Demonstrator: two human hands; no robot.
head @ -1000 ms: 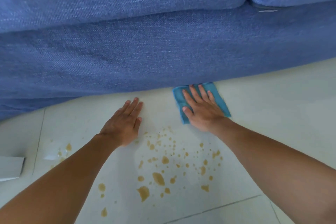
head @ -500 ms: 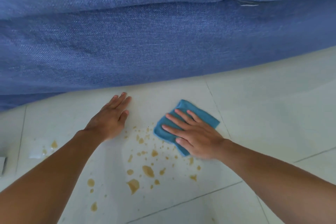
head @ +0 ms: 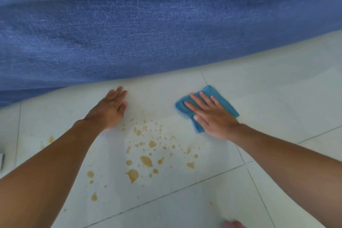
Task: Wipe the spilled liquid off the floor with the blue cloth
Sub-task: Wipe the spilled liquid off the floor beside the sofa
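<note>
A folded blue cloth [head: 220, 99] lies flat on the pale tiled floor [head: 277, 98]. My right hand [head: 211, 116] presses down on it with fingers spread, covering its middle. Brown spilled liquid [head: 146, 161] is spattered in many drops and small puddles left of and below the cloth, between my two arms. My left hand [head: 109, 109] rests palm-down on the tile, holding nothing, just above the upper left edge of the spatter. A few more drops [head: 50, 139] lie further left, beside my left forearm.
A blue fabric sofa [head: 148, 33] fills the upper half, its base meeting the floor just beyond both hands. A white object [head: 1, 161] shows at the left edge. A toe or fingertip [head: 231, 225] peeks in at the bottom edge.
My right hand slid the cloth from the sofa's base down to the spill's upper edge, then back to the right of it. My left hand stayed planted on the tile.
</note>
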